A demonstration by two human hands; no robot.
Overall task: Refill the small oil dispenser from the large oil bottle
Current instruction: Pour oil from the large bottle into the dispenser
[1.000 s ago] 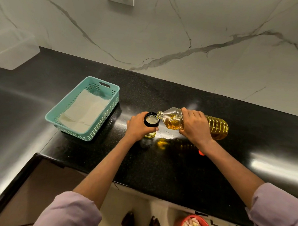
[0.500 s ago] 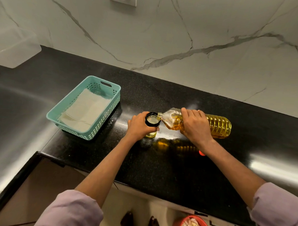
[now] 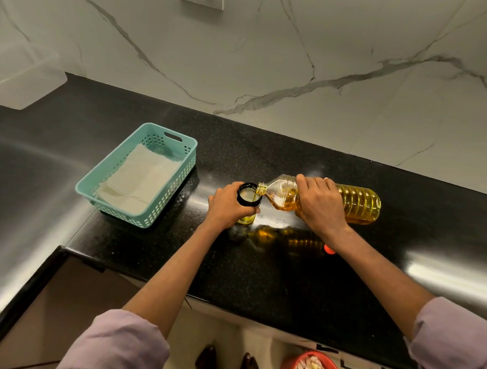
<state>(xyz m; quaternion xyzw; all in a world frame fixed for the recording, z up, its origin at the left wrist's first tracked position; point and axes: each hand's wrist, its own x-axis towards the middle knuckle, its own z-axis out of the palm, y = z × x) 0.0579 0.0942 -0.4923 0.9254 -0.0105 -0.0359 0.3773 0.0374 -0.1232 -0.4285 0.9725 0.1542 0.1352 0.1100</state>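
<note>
The small oil dispenser (image 3: pixel 248 196) stands upright on the black counter (image 3: pixel 261 268), its black-rimmed mouth open, with yellow oil showing low in its glass. My left hand (image 3: pixel 227 205) grips it around the neck. The large clear oil bottle (image 3: pixel 358 202) lies almost level above the counter, its uncapped mouth over the dispenser's right rim. A thin stream of oil runs from the bottle into the dispenser. My right hand (image 3: pixel 321 206) grips the bottle around its shoulder from above.
A teal plastic basket (image 3: pixel 169 193) lined with white paper sits to the left of the dispenser. A small red cap (image 3: pixel 329 249) lies on the counter under my right wrist. A red bowl (image 3: pixel 313 368) stands on the floor below. The marble wall runs behind.
The large bottle's base has risen a little, so it lies flatter. The oil inside has moved toward the neck. Both hands keep their grips in the same places.
</note>
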